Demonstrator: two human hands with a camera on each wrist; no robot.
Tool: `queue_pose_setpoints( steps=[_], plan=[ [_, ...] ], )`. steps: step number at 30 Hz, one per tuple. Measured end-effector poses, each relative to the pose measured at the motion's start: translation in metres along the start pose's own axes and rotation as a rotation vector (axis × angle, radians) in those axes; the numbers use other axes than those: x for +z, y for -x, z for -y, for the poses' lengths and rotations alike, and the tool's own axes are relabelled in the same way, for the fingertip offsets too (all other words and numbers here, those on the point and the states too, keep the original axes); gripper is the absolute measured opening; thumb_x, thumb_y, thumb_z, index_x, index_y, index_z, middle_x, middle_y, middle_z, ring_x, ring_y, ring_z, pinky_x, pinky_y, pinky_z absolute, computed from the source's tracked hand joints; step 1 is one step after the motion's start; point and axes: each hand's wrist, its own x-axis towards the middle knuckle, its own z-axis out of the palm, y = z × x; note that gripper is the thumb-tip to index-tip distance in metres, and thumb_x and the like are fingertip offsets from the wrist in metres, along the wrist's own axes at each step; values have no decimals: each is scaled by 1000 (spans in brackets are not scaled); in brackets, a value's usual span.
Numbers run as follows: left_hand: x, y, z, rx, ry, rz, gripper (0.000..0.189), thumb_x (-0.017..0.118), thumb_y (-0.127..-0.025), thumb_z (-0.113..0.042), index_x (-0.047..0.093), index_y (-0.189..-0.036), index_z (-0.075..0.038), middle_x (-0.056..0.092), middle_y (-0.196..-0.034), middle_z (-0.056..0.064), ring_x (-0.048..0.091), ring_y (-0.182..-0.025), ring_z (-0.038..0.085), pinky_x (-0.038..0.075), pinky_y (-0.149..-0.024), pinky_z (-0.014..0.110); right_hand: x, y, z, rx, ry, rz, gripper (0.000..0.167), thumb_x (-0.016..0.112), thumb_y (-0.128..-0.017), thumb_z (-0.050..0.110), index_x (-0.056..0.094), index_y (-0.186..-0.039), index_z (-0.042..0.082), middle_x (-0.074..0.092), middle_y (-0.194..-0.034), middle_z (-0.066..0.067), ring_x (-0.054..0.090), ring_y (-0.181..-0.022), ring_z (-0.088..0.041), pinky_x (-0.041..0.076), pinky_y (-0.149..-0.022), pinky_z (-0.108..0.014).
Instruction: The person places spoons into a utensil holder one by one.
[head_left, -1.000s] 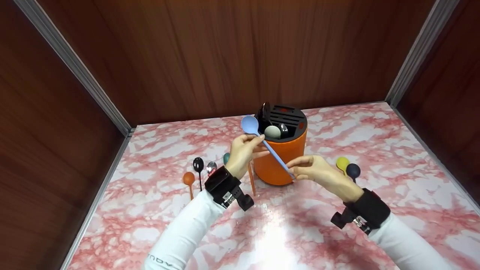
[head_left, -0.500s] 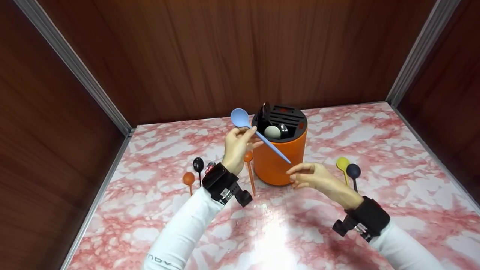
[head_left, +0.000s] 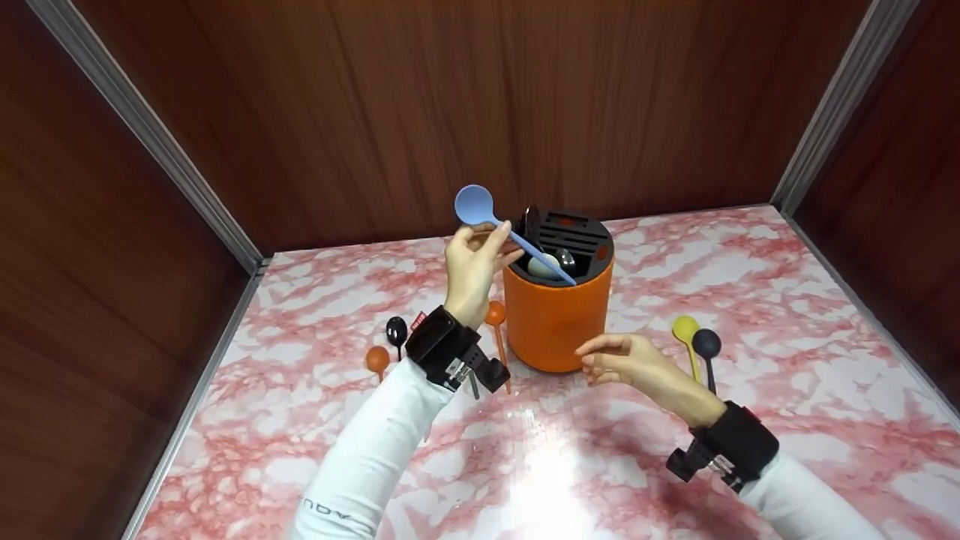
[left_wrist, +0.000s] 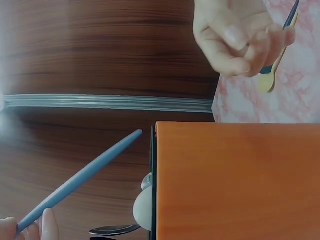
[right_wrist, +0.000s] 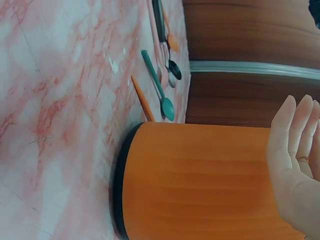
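My left hand (head_left: 472, 270) pinches a blue spoon (head_left: 474, 205) by its handle, near the bowl. The spoon slants, bowl up to the left, handle tip over the front rim of an orange utensil holder (head_left: 556, 330) with a black slotted top. In the left wrist view the handle (left_wrist: 82, 175) points at the holder's top edge, a gap between them. Inside the holder stand a pale round-headed utensil (left_wrist: 143, 207) and several dark or shiny ones. My right hand (head_left: 626, 364) hovers in front of the holder's right side, fingers loosely bent, holding nothing.
An orange spoon (head_left: 495, 313) lies just left of the holder. Further left are another orange spoon (head_left: 377, 358), a black spoon (head_left: 396, 330) and a teal spoon (right_wrist: 167, 108). A yellow spoon (head_left: 685, 328) and a dark spoon (head_left: 706, 343) lie to the right. Wood-look walls (head_left: 480, 112) enclose the table.
My right hand has let go of the blue spoon's handle end and dropped slightly. My left hand has raised the spoon up and to the left, bringing its tip up to the holder's rim.
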Motion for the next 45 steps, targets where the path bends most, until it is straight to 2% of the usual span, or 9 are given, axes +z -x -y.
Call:
queue_pose_setpoints(
  steps=[4,10,16,20,29,40,45],
  plan=[
    [3,-1,-1,22,-9,-3,9,58,-93,8,53,-100,10,56,-82,10,61,-69,15,60,-77,37,-2,0,-3,5,-6,3,15,60,-96,10,68,-108,4,66,-96,-5,64,-82,-16,57,-83,-31],
    [6,-3,1,63,-35,8,8,58,-92,9,53,-98,11,56,-83,10,60,-70,16,60,-78,38,-4,3,-5,-2,5,3,20,60,-96,13,65,-111,0,65,-98,-6,64,-83,-16,57,-83,-31],
    [8,-5,9,85,-84,20,5,59,-91,10,55,-93,7,56,-81,9,60,-70,14,61,-74,34,-6,4,-9,-13,-30,10,17,59,-96,10,67,-109,2,66,-98,-5,64,-83,-17,57,-83,-32],
    [9,-6,15,92,-115,17,5,59,-91,11,56,-94,11,56,-80,8,60,-69,13,61,-73,33,-7,5,-11,-19,-58,21,16,58,-96,8,67,-109,3,66,-99,-5,63,-83,-16,57,-84,-31],
    [10,-8,26,105,-183,51,5,62,-88,11,57,-89,10,58,-81,10,60,-68,13,61,-72,34,-7,6,-14,12,-60,-4,16,60,-96,10,67,-109,4,67,-98,-4,64,-81,-14,57,-81,-30],
    [7,-8,37,107,-290,92,14,67,-84,11,61,-94,18,63,-82,14,62,-68,14,61,-69,31,-7,6,-20,34,33,-5,26,61,-96,13,64,-114,-5,67,-93,-6,64,-80,-14,58,-80,-31],
    [7,-9,39,79,-309,89,17,69,-82,11,63,-95,20,64,-80,13,63,-67,13,61,-68,28,-8,7,-23,23,71,35,19,59,-97,13,67,-109,1,66,-91,-8,63,-81,-15,58,-78,-30]
  ],
)
